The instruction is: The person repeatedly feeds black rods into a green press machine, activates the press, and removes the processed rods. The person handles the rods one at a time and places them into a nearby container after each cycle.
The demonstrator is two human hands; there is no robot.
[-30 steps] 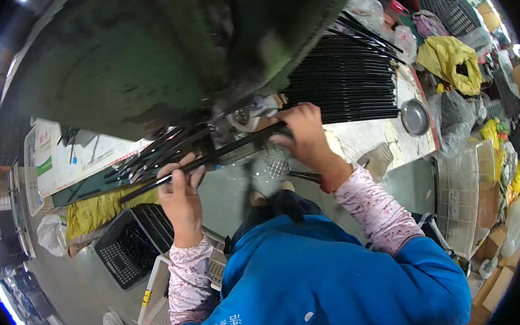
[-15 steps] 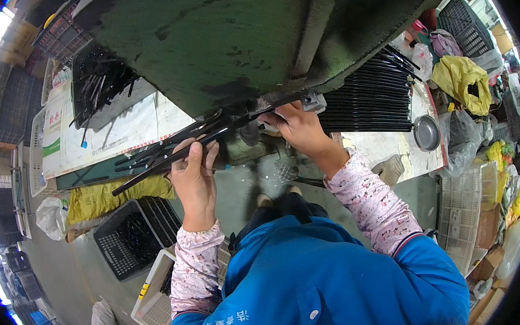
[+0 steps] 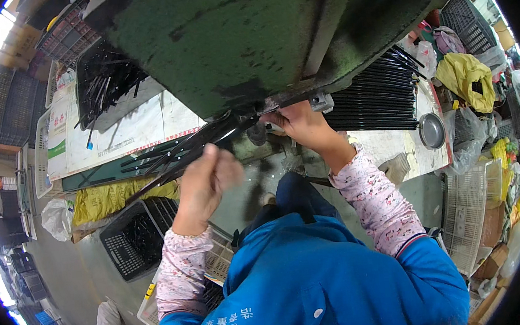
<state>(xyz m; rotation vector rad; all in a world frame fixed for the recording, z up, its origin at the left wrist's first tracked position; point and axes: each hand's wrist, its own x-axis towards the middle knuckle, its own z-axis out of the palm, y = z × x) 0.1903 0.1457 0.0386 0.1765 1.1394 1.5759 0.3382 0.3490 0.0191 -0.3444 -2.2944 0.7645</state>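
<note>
A long black tube (image 3: 171, 171) slants from the lower left up under the green machine (image 3: 201, 50). My left hand (image 3: 199, 189) is at the tube, its thumb against or just beside it; motion smears the other fingers, so its grip is unclear. My right hand (image 3: 306, 127) reaches under the machine's lower edge, near the tube's upper end. Its fingers are curled and partly hidden, and I cannot make out what they hold. Close to the right hand is a small metal block (image 3: 321, 102). More black tubes (image 3: 172, 148) lie behind the one at my left hand.
A neat row of black tubes (image 3: 372, 100) lies on the right table beside a round metal dish (image 3: 432, 131) and a glove (image 3: 395, 169). On the left table stands a bin of black pieces (image 3: 108, 83). A black crate (image 3: 132, 239) sits on the floor.
My left hand has shifted slightly down, and its fingers are now blurred. The tube's lower end has dropped a little. My right hand stays near the same spot under the machine.
</note>
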